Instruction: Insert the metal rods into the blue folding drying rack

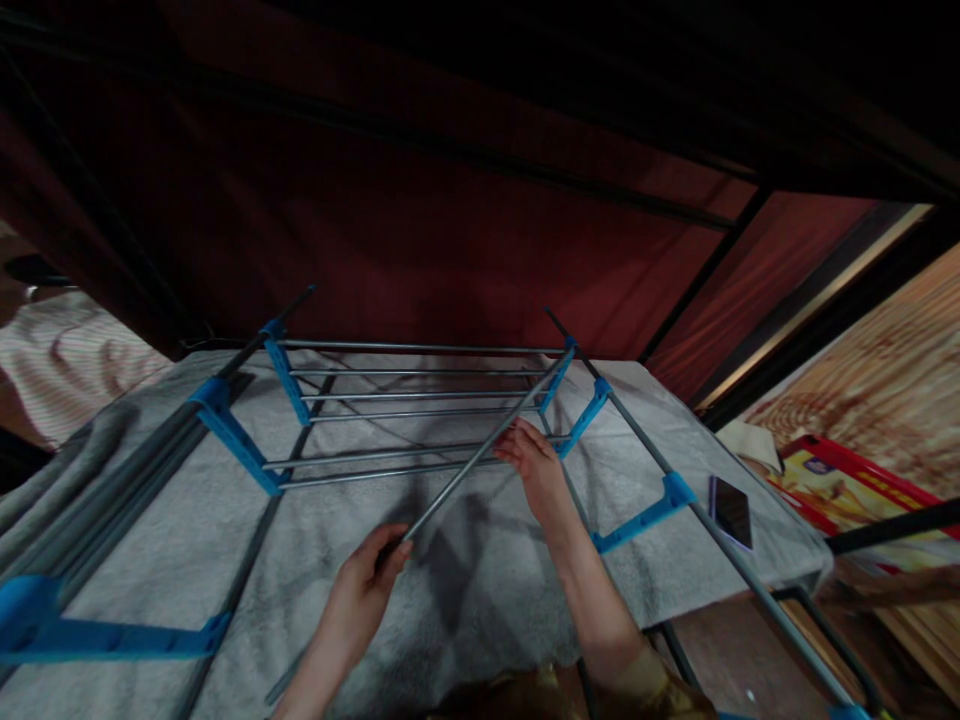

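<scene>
A rack frame of grey metal rods (420, 395) and blue plastic connectors (232, 435) lies on a grey fabric surface (465, 570). My left hand (367, 585) is closed around the near end of one loose grey rod (480, 450), which slants up to the right toward a blue connector (559, 375). My right hand (532, 465) holds the same rod further along, fingers curled on it. Both forearms come in from the bottom edge.
A dark phone (731, 512) lies on the fabric at the right, beside a long rod with a blue bracket (649, 512). Dark red cloth (420, 230) hangs behind. A red and yellow box (847, 485) and wood-patterned floor are at the right. Striped cloth (67, 355) is at the left.
</scene>
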A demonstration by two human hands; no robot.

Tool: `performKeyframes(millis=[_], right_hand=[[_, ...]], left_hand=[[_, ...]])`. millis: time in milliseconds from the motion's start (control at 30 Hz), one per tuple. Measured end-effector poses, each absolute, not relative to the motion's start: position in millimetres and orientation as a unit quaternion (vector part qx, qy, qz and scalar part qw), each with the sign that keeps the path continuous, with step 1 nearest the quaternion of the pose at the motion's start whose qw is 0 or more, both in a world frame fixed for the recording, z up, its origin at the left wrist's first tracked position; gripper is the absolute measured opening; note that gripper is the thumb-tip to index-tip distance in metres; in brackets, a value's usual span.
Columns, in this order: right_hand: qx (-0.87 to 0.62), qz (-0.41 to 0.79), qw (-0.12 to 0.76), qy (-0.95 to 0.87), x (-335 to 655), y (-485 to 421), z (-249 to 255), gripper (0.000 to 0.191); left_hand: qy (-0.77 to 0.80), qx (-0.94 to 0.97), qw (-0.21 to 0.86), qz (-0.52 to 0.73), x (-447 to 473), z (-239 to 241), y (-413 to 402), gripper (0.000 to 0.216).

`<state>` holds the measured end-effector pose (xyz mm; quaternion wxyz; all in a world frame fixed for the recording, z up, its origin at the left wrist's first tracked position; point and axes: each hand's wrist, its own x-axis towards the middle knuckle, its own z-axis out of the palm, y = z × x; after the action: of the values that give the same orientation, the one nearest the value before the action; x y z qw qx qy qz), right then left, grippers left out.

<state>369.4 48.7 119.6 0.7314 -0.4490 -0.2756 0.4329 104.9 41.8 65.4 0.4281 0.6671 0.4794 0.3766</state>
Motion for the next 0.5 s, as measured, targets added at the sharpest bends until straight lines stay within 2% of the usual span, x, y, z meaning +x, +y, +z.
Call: performKeyframes(millis=[167, 333, 400, 500], right_hand=[[-0.484, 0.42, 0.663, -0.387, 324, 41, 121, 0.038], [-0.526, 0.393, 0.674, -0.338, 298, 2, 97, 0.027], [-0.502, 0.458, 0.666, -0.308, 294, -19, 87, 0.025], [-0.435, 0.623, 0.603, -0.242, 293, -44, 70, 0.027]], left_hand=[[0.422, 0.575, 0.523, 0.467, 127, 95, 54, 0.028], [0.378, 0.433, 0.579, 0.578, 144, 110, 72, 0.03], [0.37, 0.411, 0.582, 0.596, 150, 114, 76, 0.032], [0.361, 0.417, 0.578, 0.602, 159, 118, 78, 0.032]])
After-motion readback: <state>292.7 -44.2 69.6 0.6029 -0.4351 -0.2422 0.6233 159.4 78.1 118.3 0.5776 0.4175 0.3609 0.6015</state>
